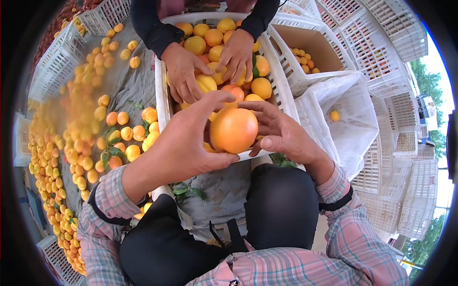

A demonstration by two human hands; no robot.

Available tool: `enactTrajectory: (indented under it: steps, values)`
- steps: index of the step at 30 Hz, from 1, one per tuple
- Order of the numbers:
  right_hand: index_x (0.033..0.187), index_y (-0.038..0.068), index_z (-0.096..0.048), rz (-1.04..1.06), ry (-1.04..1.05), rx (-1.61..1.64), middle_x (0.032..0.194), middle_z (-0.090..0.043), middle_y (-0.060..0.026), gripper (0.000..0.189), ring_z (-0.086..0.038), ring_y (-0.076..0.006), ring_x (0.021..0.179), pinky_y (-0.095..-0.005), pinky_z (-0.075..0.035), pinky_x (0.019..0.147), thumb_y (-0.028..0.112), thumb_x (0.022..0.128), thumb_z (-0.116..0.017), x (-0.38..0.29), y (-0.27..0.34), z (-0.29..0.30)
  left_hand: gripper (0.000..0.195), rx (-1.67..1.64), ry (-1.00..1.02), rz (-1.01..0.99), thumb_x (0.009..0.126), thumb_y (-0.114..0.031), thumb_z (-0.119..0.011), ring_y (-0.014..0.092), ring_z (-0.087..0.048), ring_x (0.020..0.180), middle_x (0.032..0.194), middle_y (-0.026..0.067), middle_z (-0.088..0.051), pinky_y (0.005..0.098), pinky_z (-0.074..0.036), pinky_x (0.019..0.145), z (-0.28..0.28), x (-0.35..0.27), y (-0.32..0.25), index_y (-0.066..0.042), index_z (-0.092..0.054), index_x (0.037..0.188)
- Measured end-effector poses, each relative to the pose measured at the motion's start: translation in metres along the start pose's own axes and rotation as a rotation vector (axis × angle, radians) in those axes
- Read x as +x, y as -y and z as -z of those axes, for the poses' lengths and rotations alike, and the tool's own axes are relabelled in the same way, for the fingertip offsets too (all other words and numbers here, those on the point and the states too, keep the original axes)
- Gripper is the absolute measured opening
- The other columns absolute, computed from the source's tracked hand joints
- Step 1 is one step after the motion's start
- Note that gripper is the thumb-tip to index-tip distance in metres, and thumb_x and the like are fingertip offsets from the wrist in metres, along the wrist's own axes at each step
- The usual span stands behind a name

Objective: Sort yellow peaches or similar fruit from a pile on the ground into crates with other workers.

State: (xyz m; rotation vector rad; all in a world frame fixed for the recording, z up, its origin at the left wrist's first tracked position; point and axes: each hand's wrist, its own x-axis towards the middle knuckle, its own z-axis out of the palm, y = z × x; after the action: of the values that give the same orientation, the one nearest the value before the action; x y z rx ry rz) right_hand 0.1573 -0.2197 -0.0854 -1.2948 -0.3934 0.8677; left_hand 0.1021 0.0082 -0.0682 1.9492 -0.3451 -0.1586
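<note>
A large orange-yellow stone fruit (pixel 233 130) with a smooth skin sits between my two hands above the near end of a white plastic crate (pixel 162 96). My left hand (pixel 186 139) grips it, thumb along its lower side and fingers curled around the far left. On the fruit's right is my right hand (pixel 286 134), fingers spread and its thumb apart from the skin; whether its fingertips touch the fruit behind is hidden. More stone fruit (pixel 213 37) fills the crate. Across from me, another person's two hands (pixel 184 73) (pixel 238 53) rest among it.
Loose stone fruit (pixel 80 153) lies heaped across a grey ground cloth (pixel 125 82) at left, some with leaves. At right stand a cardboard-lined crate (pixel 311 43) holding several fruits and a crate with a white plastic liner (pixel 347 143) containing one fruit (pixel 334 115). Stacked white crates (pixel 375 53) rise beyond.
</note>
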Motion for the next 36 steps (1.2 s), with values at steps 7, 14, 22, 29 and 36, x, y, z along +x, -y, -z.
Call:
enactTrajectory:
  steps: [7,14,22,29,36]
  values:
    - [0.13,0.0,-0.038,-0.184,-0.259,0.201,0.116,-0.051,-0.0125,0.067,-0.059,-0.0206,0.104,-0.0318,-0.054,0.085,0.023,0.08,-0.075,0.008,-0.014,0.036,0.052,-0.093,-0.203,0.107,0.079,-0.003,-0.068,0.016,-0.056,0.096,0.126,0.006,-0.049,0.0296,-0.052,0.083,0.017,-0.014,0.021,-0.004,-0.048,0.126]
    - [0.125,0.004,-0.045,-0.076,-0.117,-0.442,0.117,-0.05,-0.0091,0.059,-0.053,-0.0215,0.109,-0.034,-0.048,0.091,0.012,0.073,-0.072,0.031,-0.049,0.042,0.026,-0.082,-0.784,0.432,0.087,-0.01,-0.06,0.011,-0.059,0.087,0.1,0.0052,-0.061,0.0246,-0.049,0.075,0.042,-0.151,0.098,0.0,-0.058,0.111]
    - [0.114,0.006,-0.056,0.11,-0.094,-1.128,0.111,-0.059,-0.0185,0.051,-0.059,-0.031,0.101,-0.0378,-0.048,0.085,0.026,0.072,-0.075,0.051,-0.073,0.038,0.021,-0.24,-0.903,0.758,0.088,-0.008,-0.058,0.013,-0.06,0.082,0.096,0.0057,-0.062,0.0269,-0.051,0.075,-0.012,-0.237,0.128,0.001,-0.059,0.107]
    - [0.106,0.008,-0.057,0.076,-0.243,-1.343,0.098,-0.062,-0.012,0.043,-0.063,-0.0294,0.089,-0.0387,-0.05,0.073,0.029,0.074,-0.075,0.047,-0.06,0.035,0.02,-0.217,-0.911,0.769,0.087,-0.009,-0.061,0.011,-0.06,0.074,0.087,0.0045,-0.063,0.0243,-0.047,0.069,-0.013,-0.234,0.133,0.0,-0.06,0.104]
    - [0.096,0.011,-0.064,0.314,-0.203,-1.356,0.093,-0.059,-0.0049,0.024,-0.061,-0.0247,0.084,-0.0346,-0.05,0.071,0.02,0.076,-0.073,0.052,-0.062,0.046,0.019,-0.243,-0.91,0.746,0.087,-0.009,-0.061,0.011,-0.06,0.074,0.088,0.0041,-0.064,0.0244,-0.048,0.069,-0.017,-0.238,0.147,-0.001,-0.06,0.105]
